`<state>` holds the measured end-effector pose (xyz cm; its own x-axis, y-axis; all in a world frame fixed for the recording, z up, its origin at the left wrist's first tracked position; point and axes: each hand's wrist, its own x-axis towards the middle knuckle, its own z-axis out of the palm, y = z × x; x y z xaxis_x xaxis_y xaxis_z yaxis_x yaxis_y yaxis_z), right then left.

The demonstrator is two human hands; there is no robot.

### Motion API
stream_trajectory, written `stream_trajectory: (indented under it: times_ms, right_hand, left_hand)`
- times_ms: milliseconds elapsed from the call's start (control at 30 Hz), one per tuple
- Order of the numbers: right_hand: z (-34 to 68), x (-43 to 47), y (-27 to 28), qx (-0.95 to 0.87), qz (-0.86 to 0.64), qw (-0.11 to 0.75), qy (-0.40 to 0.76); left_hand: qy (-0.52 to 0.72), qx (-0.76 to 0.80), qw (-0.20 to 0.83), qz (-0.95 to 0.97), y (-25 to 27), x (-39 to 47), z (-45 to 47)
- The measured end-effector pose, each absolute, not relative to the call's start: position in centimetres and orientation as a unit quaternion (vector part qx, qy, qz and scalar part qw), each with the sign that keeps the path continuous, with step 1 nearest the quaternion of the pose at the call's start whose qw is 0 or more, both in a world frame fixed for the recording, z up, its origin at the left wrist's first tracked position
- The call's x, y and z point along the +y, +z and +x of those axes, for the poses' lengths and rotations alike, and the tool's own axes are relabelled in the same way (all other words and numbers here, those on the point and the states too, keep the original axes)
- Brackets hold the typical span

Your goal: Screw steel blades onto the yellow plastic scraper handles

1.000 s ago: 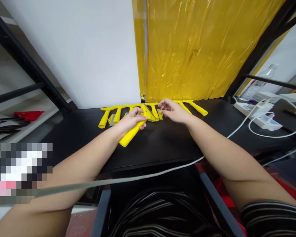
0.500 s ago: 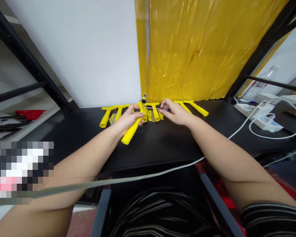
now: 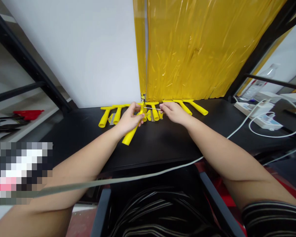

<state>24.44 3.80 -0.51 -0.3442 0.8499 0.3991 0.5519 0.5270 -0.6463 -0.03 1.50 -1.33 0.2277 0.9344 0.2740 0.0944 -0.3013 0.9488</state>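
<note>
My left hand (image 3: 131,120) is closed around a yellow T-shaped scraper handle (image 3: 129,137), its hollow grip end slanting down toward me. In my right hand (image 3: 173,112) is a screwdriver (image 3: 153,108); its thin metal shaft points left, and its tip reaches the head of the held handle. Whether the tip touches a screw is too small to tell. The screwdriver's grip is hidden inside my fingers. Several more yellow handles (image 3: 104,119) lie in a row along the back of the black table (image 3: 162,141), on both sides of my hands. Small yellow and grey blade pieces (image 3: 149,116) lie among them.
A white panel (image 3: 88,49) and a yellow film-covered panel (image 3: 199,49) rise behind the table. At right are power strips (image 3: 267,120) with white cables and a clear bottle (image 3: 260,82). A pale cable (image 3: 143,177) crosses in front of me.
My right hand has turned over, with its back now facing up and the screwdriver's grip covered. The held handle's head has tilted slightly; my left hand keeps its hold.
</note>
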Motion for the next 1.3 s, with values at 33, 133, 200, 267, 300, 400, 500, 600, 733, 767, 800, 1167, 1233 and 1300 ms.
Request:
stream_trajectory:
  times_ms: [33, 133, 200, 267, 300, 400, 500, 600, 733, 767, 800, 1167, 1233, 1300]
  right_hand:
    - [24.3, 3.9, -0.6, -0.783, -0.444, 0.371, 0.229]
    - [24.3, 3.6, -0.7, -0.773, -0.379, 0.385, 0.333]
    - [24.4, 3.3, -0.7, -0.777, -0.307, 0.378, 0.399]
    - [24.6, 3.3, -0.7, -0.774, -0.282, 0.377, 0.424]
    - [24.7, 3.5, -0.8, -0.768, -0.294, 0.385, 0.419]
    - [24.7, 4.4, -1.0, -0.736, -0.372, 0.428, 0.37]
    - [24.3, 4.7, -1.3, -0.717, -0.433, 0.448, 0.313]
    - [23.7, 4.1, -1.5, -0.737, -0.406, 0.442, 0.31]
    - [23.2, 3.5, -1.9, -0.786, -0.325, 0.434, 0.296]
    - [23.2, 3.5, -1.9, -0.786, -0.33, 0.438, 0.286]
    - [23.2, 3.7, -1.9, -0.777, -0.346, 0.445, 0.28]
    - [22.0, 2.8, -1.6, -0.741, -0.387, 0.393, 0.385]
    - [22.1, 2.8, -1.8, -0.748, -0.381, 0.424, 0.338]
    - [22.4, 3.0, -1.8, -0.755, -0.377, 0.446, 0.299]
  left_hand:
    - [0.479, 0.395, 0.436, 0.651, -1.3, 1.5, 0.0]
    - [0.487, 0.388, 0.436, 0.649, -1.2, 1.5, -0.1]
    - [0.497, 0.391, 0.415, 0.654, -1.1, 1.7, -0.3]
    - [0.493, 0.401, 0.375, 0.675, -1.1, 1.7, -0.6]
    - [0.488, 0.404, 0.355, 0.687, -1.1, 1.7, -0.7]
    - [0.472, 0.403, 0.33, 0.711, -1.2, 1.3, -0.5]
    - [0.462, 0.409, 0.327, 0.716, -1.1, 1.0, -0.2]
    - [0.484, 0.41, 0.326, 0.701, -1.0, 1.2, -0.4]
    - [0.516, 0.424, 0.313, 0.676, -0.8, 1.7, -1.1]
    - [0.515, 0.428, 0.306, 0.677, -0.7, 1.7, -1.2]
    - [0.509, 0.432, 0.3, 0.682, -0.6, 1.5, -1.2]
    - [0.492, 0.447, 0.271, 0.696, -0.6, 1.3, -1.5]
    - [0.492, 0.445, 0.271, 0.697, -0.7, 1.4, -1.5]
    - [0.493, 0.442, 0.283, 0.694, -0.7, 1.4, -1.4]
